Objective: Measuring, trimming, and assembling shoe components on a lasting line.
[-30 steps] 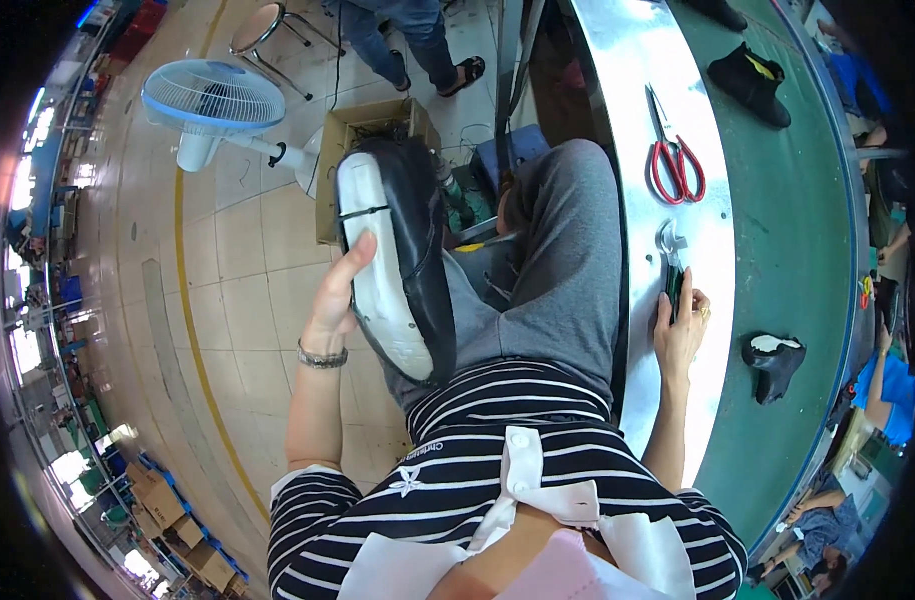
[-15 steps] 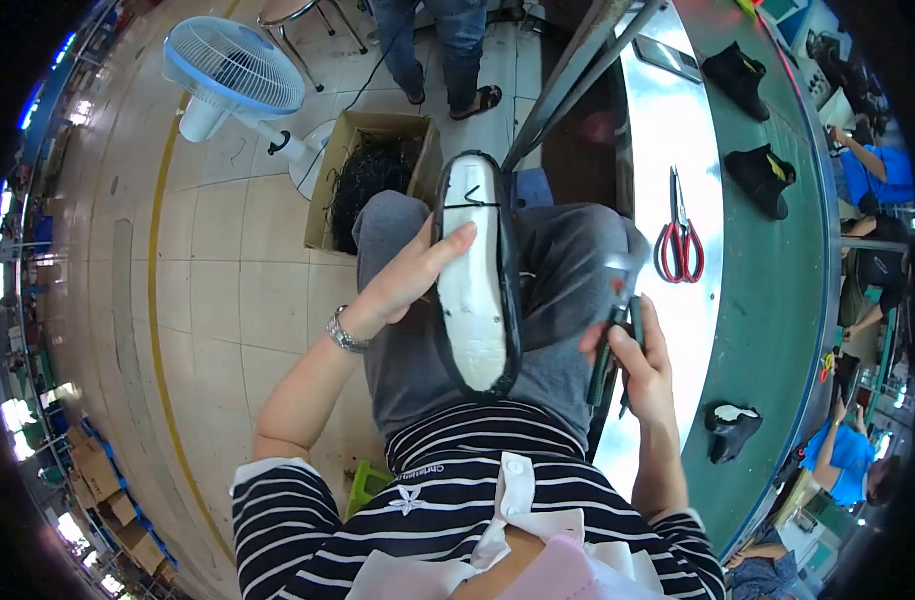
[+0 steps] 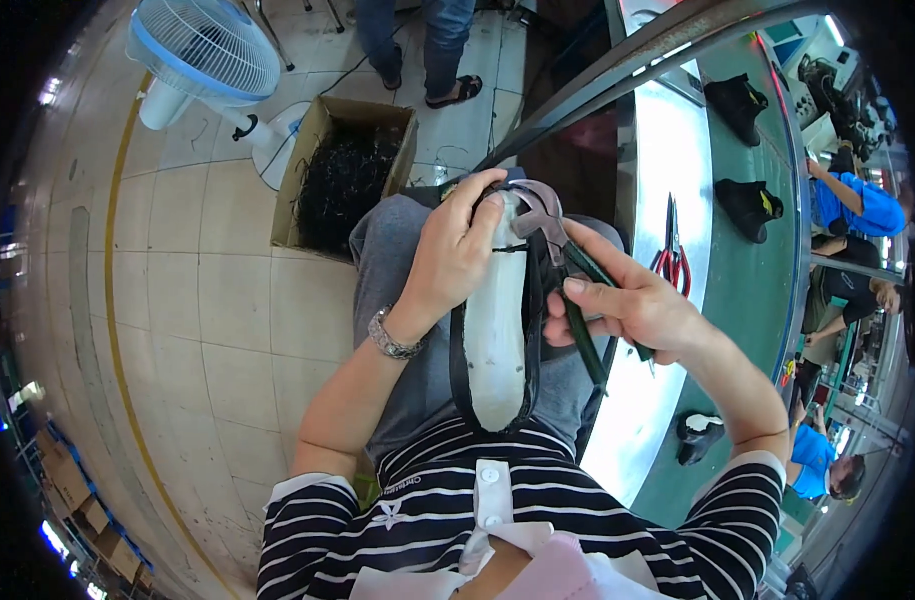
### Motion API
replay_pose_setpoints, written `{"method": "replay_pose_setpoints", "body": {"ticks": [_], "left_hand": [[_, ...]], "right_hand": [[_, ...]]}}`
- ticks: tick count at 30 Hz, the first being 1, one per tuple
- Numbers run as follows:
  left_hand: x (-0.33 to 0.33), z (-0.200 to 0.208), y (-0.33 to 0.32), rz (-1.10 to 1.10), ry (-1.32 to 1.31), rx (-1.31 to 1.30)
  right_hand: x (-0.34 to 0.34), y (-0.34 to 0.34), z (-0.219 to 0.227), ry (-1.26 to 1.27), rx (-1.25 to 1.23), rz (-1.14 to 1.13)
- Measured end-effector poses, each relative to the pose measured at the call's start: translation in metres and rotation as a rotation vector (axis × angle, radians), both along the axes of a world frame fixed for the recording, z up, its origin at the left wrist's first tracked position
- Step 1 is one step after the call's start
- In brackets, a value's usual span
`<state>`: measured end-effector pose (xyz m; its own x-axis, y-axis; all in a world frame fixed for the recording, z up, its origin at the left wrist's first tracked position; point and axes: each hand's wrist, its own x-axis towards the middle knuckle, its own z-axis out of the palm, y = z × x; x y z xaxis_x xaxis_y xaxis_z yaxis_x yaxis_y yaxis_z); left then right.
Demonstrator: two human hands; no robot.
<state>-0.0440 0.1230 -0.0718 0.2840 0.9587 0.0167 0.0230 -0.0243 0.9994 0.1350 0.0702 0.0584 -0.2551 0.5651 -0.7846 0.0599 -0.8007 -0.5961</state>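
Across my lap lies a black shoe upper (image 3: 494,345) on a white last, its underside facing up. My left hand (image 3: 451,250) grips its far end, thumb and fingers at the edge. In my right hand (image 3: 632,300) is a pair of lasting pincers (image 3: 549,232) with dark green handles. The metal head of the pincers sits over the far end of the shoe, close to my left thumb. Whether the jaws have caught the black edge there, I cannot tell. A dark line crosses the white underside just below the head.
Red-handled scissors (image 3: 673,250) rest on the metal ledge (image 3: 642,400) at my right. Beyond it, a green conveyor (image 3: 732,300) carries black shoes (image 3: 742,210). A carton of black scraps (image 3: 347,175) and a fan (image 3: 205,50) stand at far left. A metal bar (image 3: 617,85) slants ahead.
The pincers have moved left from beside the ledge onto the shoe's far end. My left hand has shifted up to that end. The view has also shifted slightly.
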Motion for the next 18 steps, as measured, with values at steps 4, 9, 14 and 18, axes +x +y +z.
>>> {"method": "replay_pose_setpoints", "body": {"ticks": [4, 9, 14, 18], "left_hand": [[0.000, 0.006, 0.000, -0.013, -0.053, -0.112], [0.002, 0.013, -0.002, -0.032, -0.014, -0.161], [0.001, 0.007, -0.005, -0.014, -0.130, -0.137], [-0.002, 0.012, -0.001, -0.014, -0.325, -0.356]], "right_hand": [[-0.001, -0.004, -0.009, -0.148, 0.188, 0.151], [-0.001, -0.031, -0.036, -0.289, 0.494, 0.214], [0.005, -0.027, -0.033, -0.312, 0.533, 0.275], [0.014, -0.014, -0.012, -0.563, 0.579, 0.548]]}}
